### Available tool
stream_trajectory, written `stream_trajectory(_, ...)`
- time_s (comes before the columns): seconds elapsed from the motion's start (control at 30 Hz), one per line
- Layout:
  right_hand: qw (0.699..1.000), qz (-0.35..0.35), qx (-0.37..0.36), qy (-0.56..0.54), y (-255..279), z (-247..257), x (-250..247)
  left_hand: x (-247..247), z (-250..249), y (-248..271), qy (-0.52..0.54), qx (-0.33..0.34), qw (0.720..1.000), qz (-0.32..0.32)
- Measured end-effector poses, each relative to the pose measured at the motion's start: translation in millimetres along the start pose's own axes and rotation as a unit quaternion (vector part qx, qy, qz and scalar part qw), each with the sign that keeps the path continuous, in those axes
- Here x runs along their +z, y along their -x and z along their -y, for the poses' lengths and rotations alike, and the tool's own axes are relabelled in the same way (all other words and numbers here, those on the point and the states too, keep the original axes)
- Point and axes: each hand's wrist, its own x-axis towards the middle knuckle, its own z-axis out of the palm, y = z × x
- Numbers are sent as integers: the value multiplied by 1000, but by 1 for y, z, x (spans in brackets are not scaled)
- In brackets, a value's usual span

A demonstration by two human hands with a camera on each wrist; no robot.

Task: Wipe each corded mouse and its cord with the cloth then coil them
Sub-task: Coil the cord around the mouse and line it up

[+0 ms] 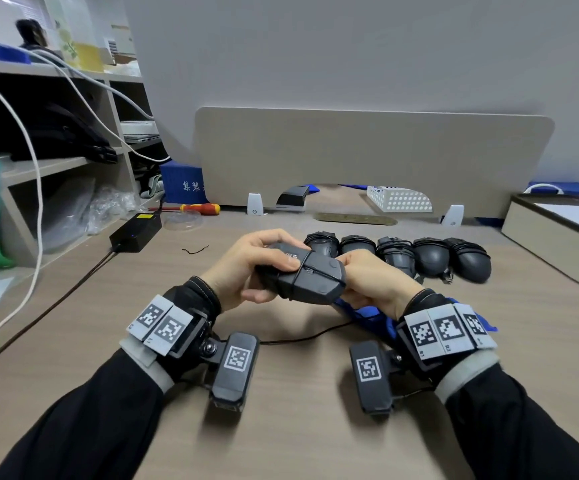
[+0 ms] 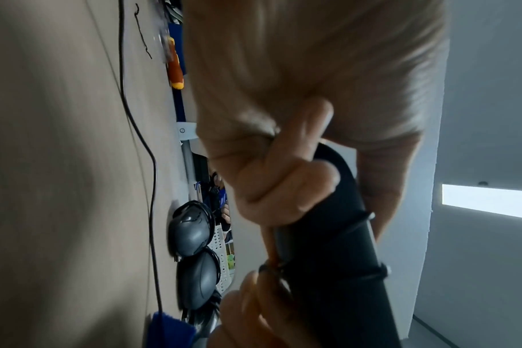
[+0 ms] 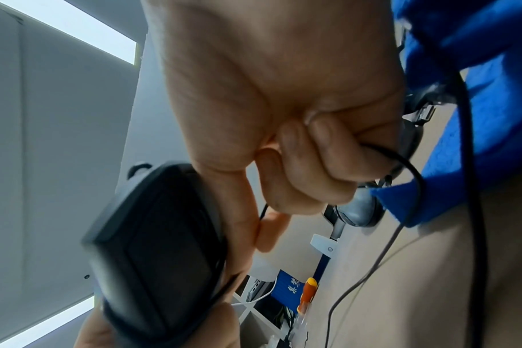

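You see a dark grey plastic mouse (image 1: 310, 277), its thin black cord (image 1: 302, 337), a bright blue fleecy cloth (image 1: 367, 315), and a red-and-yellow-handled screwdriver (image 1: 199, 208).

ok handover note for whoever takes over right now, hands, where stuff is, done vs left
Left hand: grips the mouse, held above the desk.
Right hand: pinches the cord, with a couple of turns wound round the mouse.
Cloth: blue, on the desk under the right hand.
Done: five wrapped mice in a row behind the hands.
Left: the loose cord tail lies across the desk; wind it on, then set this mouse by the row. No other uncoiled mouse is in view.
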Motion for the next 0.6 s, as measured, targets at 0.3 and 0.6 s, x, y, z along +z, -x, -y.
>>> stream_trajectory(0.3, 993, -49, 13, -107, -1, 1, -3, 10, 4, 6, -199, -60, 976, 62)
stream_trajectory(0.6, 987, -78, -92, -106, 4, 13, 10, 6, 16, -10, -218, -57, 966, -125)
